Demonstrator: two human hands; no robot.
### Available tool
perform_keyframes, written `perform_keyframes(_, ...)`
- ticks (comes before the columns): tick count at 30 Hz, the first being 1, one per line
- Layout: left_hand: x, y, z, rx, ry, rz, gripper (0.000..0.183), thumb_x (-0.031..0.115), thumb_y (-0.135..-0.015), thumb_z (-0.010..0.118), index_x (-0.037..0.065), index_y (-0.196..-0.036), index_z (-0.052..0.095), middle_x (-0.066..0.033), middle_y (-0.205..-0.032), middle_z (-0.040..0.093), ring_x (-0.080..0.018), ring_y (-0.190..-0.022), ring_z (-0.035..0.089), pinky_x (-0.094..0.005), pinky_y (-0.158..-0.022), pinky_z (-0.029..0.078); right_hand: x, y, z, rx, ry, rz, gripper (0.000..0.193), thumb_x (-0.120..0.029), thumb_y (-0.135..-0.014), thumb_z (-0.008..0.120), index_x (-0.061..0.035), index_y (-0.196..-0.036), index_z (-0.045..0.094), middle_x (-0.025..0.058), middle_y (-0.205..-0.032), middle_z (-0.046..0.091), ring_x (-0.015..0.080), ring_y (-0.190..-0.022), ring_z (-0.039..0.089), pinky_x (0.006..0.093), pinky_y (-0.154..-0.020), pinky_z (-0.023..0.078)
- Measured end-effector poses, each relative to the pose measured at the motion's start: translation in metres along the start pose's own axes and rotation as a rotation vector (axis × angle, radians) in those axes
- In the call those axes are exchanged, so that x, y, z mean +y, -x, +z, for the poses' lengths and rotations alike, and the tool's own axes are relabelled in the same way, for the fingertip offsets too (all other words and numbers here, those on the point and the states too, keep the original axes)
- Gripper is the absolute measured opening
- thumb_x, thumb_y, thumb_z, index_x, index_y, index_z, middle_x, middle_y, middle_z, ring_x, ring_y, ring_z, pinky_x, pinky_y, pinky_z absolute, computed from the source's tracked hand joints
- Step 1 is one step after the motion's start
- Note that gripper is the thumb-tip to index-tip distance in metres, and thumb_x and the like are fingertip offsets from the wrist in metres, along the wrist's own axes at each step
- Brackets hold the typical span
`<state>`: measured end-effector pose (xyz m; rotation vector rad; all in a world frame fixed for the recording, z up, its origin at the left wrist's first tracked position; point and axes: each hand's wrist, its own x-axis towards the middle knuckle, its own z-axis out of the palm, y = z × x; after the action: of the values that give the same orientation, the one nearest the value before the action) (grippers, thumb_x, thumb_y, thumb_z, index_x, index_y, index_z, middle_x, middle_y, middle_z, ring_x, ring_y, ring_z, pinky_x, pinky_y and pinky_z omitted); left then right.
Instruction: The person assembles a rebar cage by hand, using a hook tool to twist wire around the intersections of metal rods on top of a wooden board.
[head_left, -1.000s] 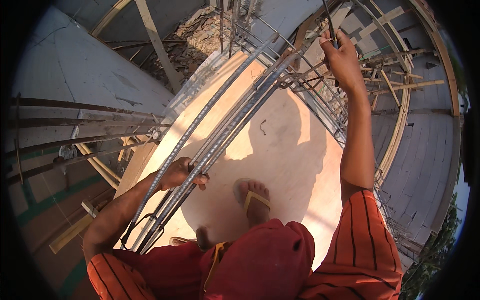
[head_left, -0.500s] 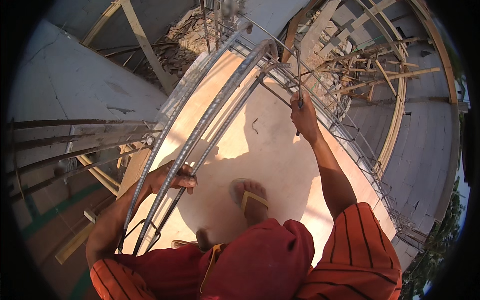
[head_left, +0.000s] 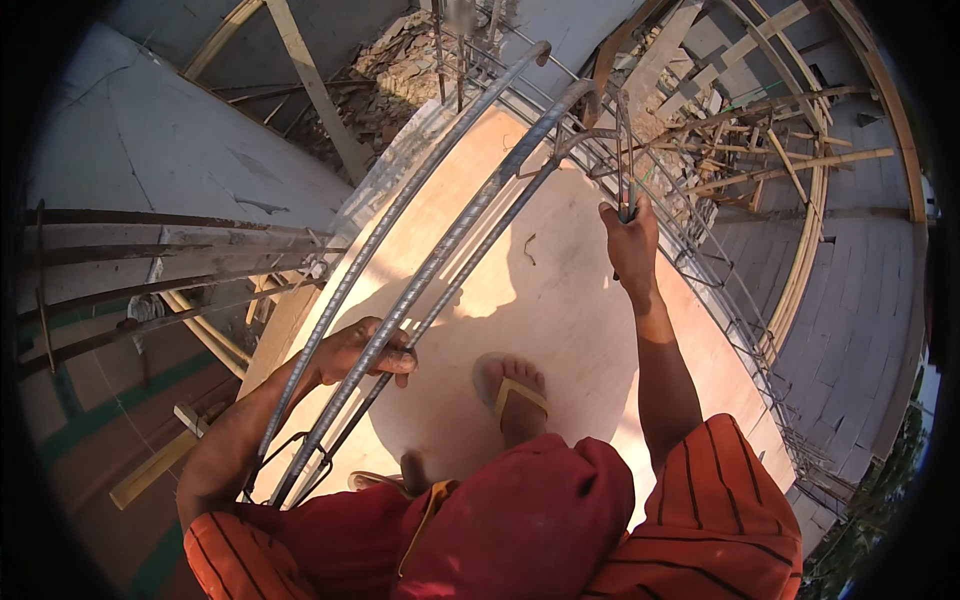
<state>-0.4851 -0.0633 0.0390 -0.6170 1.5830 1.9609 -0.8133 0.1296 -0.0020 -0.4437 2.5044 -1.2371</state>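
Three ribbed steel rebars (head_left: 445, 238) run side by side from lower left to upper centre, their far ends bent into hooks. My left hand (head_left: 372, 352) reaches in among them, its fingers curled round the bars near their lower part. Thin stirrups (head_left: 322, 462) cross the bars beside my left forearm. Farther off to the right, my right hand (head_left: 632, 240) is closed on a slim dark metal hand tool (head_left: 626, 165). Its two thin arms point away from me, close to the right of the hooked ends; its exact kind is unclear.
I stand in sandals on a pale plywood sheet (head_left: 500, 290). A tied rebar cage (head_left: 700, 265) lines its right edge. Rusty bars (head_left: 170, 265) jut in at left beside a grey concrete surface (head_left: 170, 140). Rubble (head_left: 385, 85) and bamboo poles (head_left: 800, 240) lie beyond.
The whole view has shifted slightly. My right hand has turned a little, and the tool now shows two separate arms. The left hand keeps its place on the rebars.
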Motion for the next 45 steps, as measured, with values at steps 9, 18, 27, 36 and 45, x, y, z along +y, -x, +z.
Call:
perform_keyframes(9, 0.003, -0.004, 0.002, 0.017, 0.01, -0.063, 0.033, 0.037, -0.08, 0.069, 0.004, -0.084, 0.065, -0.0075, -0.072, 0.065, -0.0133, -0.07, 0.059, -0.0273, -0.061, 0.041, 0.006, -0.024, -0.044, -0.582, 0.914, -0.582, 0.023, -0.008, -0.081, 0.059, -0.0094, -0.104, 0.055, 0.0177, -0.084, 0.065, 0.036, -0.079, 0.065, 0.0427, -0.063, 0.049)
perform_keyframes(18, -0.002, -0.01, 0.006, 0.074, -0.002, -0.089, 0.041, 0.04, -0.075, 0.073, 0.002, -0.086, 0.067, -0.0098, -0.076, 0.067, -0.0201, -0.078, 0.063, -0.0335, -0.075, 0.047, 0.041, 0.017, -0.018, -0.773, 0.866, -0.254, 0.067, -0.019, -0.07, 0.075, -0.0145, -0.13, 0.045, 0.0155, -0.122, 0.055, 0.0332, -0.115, 0.052, 0.0412, -0.091, 0.046)
perform_keyframes(27, -0.013, -0.015, 0.009, 0.09, 0.036, -0.082, 0.039, 0.038, -0.075, 0.073, 0.001, -0.087, 0.067, -0.0091, -0.077, 0.067, -0.0194, -0.077, 0.062, -0.0334, -0.076, 0.046, -0.013, -0.003, 0.035, -0.644, -0.213, -0.318, 0.091, -0.019, -0.07, 0.074, -0.0132, -0.147, 0.024, 0.0191, -0.144, 0.034, 0.0331, -0.135, 0.033, 0.0394, -0.108, 0.03)
perform_keyframes(36, -0.002, -0.018, 0.0, 0.204, -0.118, -0.084, 0.044, 0.046, -0.079, 0.064, 0.003, -0.072, 0.063, -0.0069, -0.062, 0.058, -0.0174, -0.066, 0.058, -0.0338, -0.066, 0.045, -0.024, 0.013, 0.072, -0.586, -0.027, -0.102, 0.038, -0.034, -0.078, 0.062, -0.007, -0.101, 0.049, 0.0014, -0.079, 0.045, 0.0171, -0.07, 0.049, 0.0301, -0.067, 0.046)
perform_keyframes(45, 0.007, -0.023, 0.005, 0.093, -0.108, -0.072, 0.03, 0.031, -0.084, 0.07, 0.002, -0.077, 0.066, -0.0048, -0.066, 0.061, -0.0124, -0.066, 0.06, -0.0303, -0.066, 0.047, -0.027, 0.028, 0.022, -1.113, -0.84, 0.683, 0.053, -0.053, -0.078, 0.058, -0.0133, -0.113, 0.049, 0.001, -0.077, 0.042, 0.0064, -0.053, 0.037, 0.018, -0.04, 0.031)
